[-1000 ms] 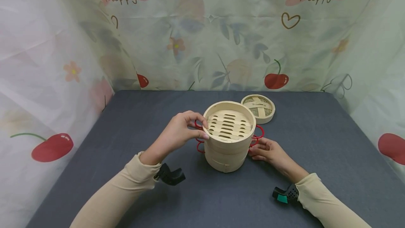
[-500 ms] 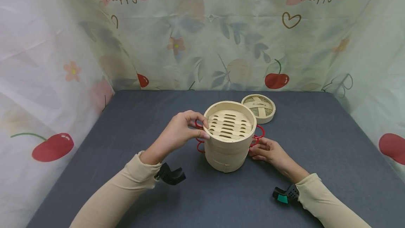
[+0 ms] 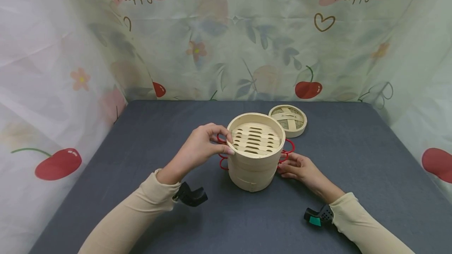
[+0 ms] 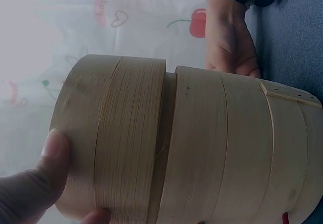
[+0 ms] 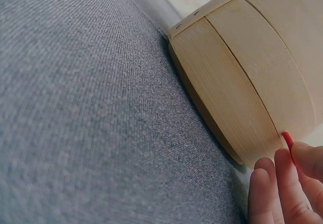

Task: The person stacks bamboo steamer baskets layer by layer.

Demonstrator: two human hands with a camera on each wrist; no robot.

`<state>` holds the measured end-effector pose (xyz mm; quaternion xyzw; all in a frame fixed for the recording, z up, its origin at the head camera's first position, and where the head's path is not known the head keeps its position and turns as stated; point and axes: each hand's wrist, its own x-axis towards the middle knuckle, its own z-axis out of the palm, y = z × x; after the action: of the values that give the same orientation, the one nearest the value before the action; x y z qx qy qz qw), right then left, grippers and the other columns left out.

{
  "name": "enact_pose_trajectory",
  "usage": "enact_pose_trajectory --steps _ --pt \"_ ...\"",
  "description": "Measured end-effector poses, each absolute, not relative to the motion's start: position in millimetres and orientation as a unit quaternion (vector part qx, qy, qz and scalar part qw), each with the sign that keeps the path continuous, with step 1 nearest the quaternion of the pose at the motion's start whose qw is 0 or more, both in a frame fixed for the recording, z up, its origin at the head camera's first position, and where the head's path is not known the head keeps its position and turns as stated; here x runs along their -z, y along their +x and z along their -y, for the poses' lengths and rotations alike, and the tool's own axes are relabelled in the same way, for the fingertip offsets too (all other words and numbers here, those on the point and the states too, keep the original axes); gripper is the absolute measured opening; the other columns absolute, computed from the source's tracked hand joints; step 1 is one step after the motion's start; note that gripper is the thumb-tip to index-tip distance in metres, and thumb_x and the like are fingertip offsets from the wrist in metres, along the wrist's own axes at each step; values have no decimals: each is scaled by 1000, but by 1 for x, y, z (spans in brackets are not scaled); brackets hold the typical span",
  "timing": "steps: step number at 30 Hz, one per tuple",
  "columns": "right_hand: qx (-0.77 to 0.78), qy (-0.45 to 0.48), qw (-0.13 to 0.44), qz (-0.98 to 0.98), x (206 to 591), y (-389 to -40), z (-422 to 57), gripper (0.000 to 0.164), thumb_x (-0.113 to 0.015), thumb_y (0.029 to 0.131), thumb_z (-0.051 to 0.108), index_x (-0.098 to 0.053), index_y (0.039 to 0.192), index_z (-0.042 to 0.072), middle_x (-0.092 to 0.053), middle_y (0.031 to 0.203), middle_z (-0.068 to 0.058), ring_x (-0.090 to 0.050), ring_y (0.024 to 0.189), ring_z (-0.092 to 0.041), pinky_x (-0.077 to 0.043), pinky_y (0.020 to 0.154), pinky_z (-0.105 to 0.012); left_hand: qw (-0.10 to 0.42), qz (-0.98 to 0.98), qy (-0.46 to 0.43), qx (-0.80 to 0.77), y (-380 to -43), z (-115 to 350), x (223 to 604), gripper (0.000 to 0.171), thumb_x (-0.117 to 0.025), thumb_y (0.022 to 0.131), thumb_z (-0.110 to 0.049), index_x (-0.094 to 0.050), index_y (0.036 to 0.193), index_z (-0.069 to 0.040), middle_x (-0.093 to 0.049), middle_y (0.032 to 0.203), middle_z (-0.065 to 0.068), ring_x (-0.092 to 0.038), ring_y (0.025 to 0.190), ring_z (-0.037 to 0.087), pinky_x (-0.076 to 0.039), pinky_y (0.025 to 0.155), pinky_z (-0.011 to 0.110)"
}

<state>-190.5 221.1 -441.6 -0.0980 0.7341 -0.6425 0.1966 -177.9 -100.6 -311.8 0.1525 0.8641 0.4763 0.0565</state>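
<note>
A stack of round bamboo steamer baskets (image 3: 251,177) stands upright, with red loop handles on both sides. Slats with slots show inside the top basket (image 3: 256,162). My left hand (image 3: 202,144) pinches that basket's left rim, thumb outside and fingertips over the edge. In the left wrist view, a narrow uneven gap parts the top basket (image 4: 128,138) from the basket below (image 4: 197,143). Low on the right side of the stack, my right hand (image 3: 301,171) pinches a red handle; the right wrist view shows this handle (image 5: 287,140) between thumb and fingertips.
A bamboo steamer lid (image 3: 287,120) with crossed strips lies behind the stack, to the right. Dark grey cloth (image 3: 159,128) covers the table. Patterned curtains (image 3: 233,42) enclose the back and both sides. Each wrist carries a black device (image 3: 319,215).
</note>
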Motion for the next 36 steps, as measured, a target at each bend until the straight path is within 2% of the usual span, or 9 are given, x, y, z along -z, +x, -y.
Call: enact_pose_trajectory --steps 9,36 --pt "648 -100 195 -730 442 -191 -221 56 -63 94 12 -36 139 -11 -70 102 2 -67 93 -11 -56 81 -28 46 -868 144 -474 -174 99 309 21 -87 71 -21 -71 85 -21 -61 102 -2 -62 87 16 -49 69 31" --pt "650 -103 195 -728 444 -191 -222 56 -62 95 13 -36 139 -10 -70 103 2 -66 94 -12 -56 82 -29 35 -874 137 -465 -173 97 313 20 -86 72 -22 -70 84 -22 -60 101 0 -60 87 17 -47 67 30"
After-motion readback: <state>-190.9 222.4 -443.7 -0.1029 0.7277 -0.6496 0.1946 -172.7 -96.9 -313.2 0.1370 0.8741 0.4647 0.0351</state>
